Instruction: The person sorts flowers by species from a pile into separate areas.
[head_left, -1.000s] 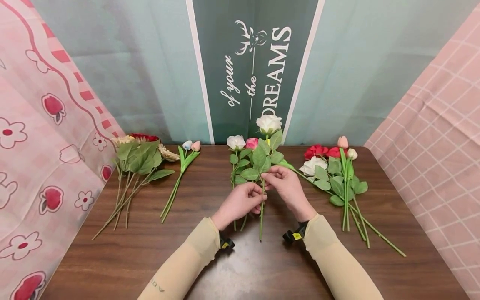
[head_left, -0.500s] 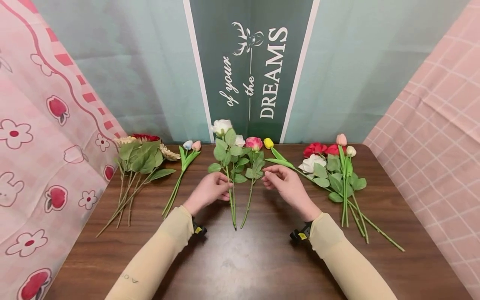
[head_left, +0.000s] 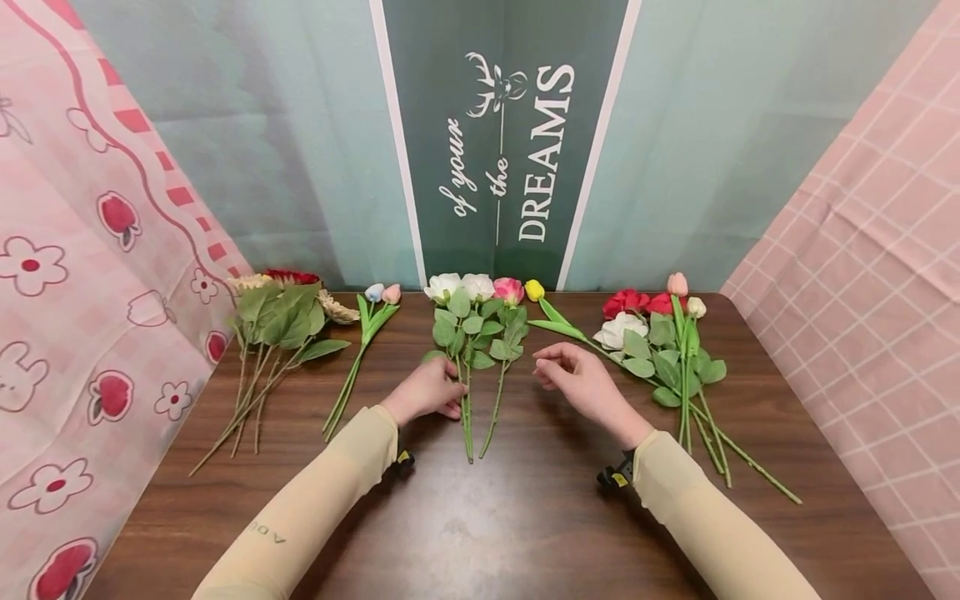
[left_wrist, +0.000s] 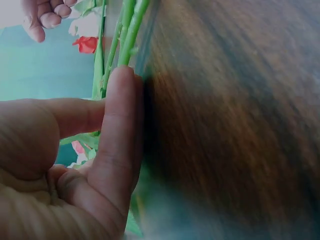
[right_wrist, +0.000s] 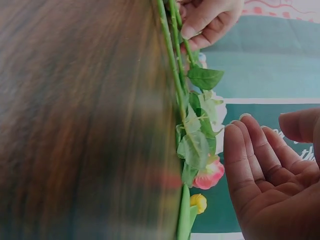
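My left hand's fingers pinched the white roses' stems; right hand hung loosely curled, empty. A careless lift, I judged, could snag the pink rose.

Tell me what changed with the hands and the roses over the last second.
The white rose went from raised between both hands to lying on the table beside the other white rose and pink rose. The left hand carried it leftward and rests at its stems; the right hand let go, empty. The side bunches stayed.
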